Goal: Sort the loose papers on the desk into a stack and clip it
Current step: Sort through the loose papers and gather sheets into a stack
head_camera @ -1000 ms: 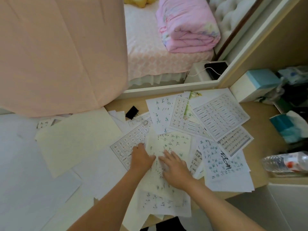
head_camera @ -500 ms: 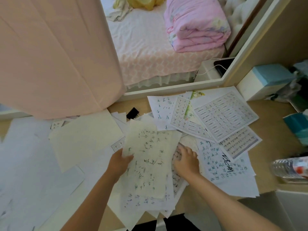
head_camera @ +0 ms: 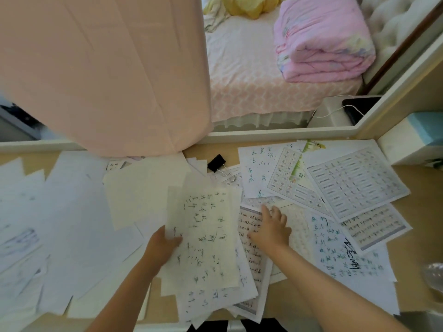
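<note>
Early gathering stage. The left hand (head_camera: 163,245) pinches a thin stack (head_camera: 211,238) below the clip (head_camera: 216,162). The right hand (head_camera: 272,232), fingers extended, presses a sheet (head_camera: 247,219) below-right of the clip. Most papers (head_camera: 347,188) left and right of the clip lie unsorted, and clipping is not yet done.

Soft daylight, blurred and warped edges

sheets (head_camera: 211,238): thin matt paper | binder clip (head_camera: 216,162), 12 o'clock: matt black body, shiny wire handles | desk (head_camera: 417,188): smooth pale wood | bottle (head_camera: 435,276), 4 o'clock: glossy plastic, probably
</note>
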Tool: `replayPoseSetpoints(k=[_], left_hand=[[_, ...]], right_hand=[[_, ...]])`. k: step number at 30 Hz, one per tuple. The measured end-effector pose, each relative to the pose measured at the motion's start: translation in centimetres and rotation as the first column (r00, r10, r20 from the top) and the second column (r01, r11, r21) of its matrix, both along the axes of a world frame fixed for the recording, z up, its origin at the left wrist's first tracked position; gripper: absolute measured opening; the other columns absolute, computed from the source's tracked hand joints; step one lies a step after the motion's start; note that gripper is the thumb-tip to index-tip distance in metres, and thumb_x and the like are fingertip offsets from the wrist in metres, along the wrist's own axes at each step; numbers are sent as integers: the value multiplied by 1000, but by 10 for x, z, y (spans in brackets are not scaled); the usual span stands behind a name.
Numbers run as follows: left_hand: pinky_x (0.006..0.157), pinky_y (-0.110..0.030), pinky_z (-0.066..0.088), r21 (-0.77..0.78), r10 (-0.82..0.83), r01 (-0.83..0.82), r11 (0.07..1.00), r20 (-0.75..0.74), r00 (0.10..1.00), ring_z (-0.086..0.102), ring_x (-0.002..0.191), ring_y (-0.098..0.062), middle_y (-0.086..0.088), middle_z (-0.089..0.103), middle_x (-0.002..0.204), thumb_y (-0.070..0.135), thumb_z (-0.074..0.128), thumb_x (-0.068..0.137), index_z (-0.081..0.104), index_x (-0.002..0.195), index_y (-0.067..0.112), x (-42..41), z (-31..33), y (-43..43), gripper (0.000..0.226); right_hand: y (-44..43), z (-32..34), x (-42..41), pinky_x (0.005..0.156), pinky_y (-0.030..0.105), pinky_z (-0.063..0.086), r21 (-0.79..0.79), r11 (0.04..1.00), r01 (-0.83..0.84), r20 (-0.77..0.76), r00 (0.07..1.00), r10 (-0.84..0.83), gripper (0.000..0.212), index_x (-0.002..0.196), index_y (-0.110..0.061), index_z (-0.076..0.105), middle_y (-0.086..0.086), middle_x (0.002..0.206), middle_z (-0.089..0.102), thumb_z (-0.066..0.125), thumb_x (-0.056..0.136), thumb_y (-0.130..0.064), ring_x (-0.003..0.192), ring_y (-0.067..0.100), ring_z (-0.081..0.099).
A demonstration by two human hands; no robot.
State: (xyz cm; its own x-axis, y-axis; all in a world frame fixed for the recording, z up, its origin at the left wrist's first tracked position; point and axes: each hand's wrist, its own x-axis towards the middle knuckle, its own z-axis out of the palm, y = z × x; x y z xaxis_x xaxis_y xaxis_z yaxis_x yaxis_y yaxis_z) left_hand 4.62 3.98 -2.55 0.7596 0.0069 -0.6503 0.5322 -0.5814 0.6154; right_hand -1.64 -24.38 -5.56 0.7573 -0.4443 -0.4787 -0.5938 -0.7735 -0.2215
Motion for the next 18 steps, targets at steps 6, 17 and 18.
replayPoseSetpoints(k=[6,17,18], left_hand=[[81,-33,48,-83,-15,15,996,-4,1000,63,92,-22,-4,66,107,11,66,89,58,117,16,11,-10,-2,30],[91,-50,53,-260,49,-74,963,-102,994,62,104,-31,-8,63,117,1,65,87,49,128,14,32,-29,-15,46],[91,-50,53,-256,86,-109,961,-102,991,61,105,-31,-8,61,116,1,64,88,46,126,16,33,-29,-18,45]], right_hand=[[-10,7,22,97,39,42,16,998,62,-84,995,-61,73,132,-30,40,-4,114,64,78,71,-47,105,20,59],[-19,13,41,93,62,50,773,50,633,-211,331,-920,117,148,-25,34,6,134,57,92,50,-53,114,34,61],[-16,16,33,94,60,50,708,120,696,-204,363,-909,100,144,-17,41,7,131,59,90,61,-44,113,34,61]])
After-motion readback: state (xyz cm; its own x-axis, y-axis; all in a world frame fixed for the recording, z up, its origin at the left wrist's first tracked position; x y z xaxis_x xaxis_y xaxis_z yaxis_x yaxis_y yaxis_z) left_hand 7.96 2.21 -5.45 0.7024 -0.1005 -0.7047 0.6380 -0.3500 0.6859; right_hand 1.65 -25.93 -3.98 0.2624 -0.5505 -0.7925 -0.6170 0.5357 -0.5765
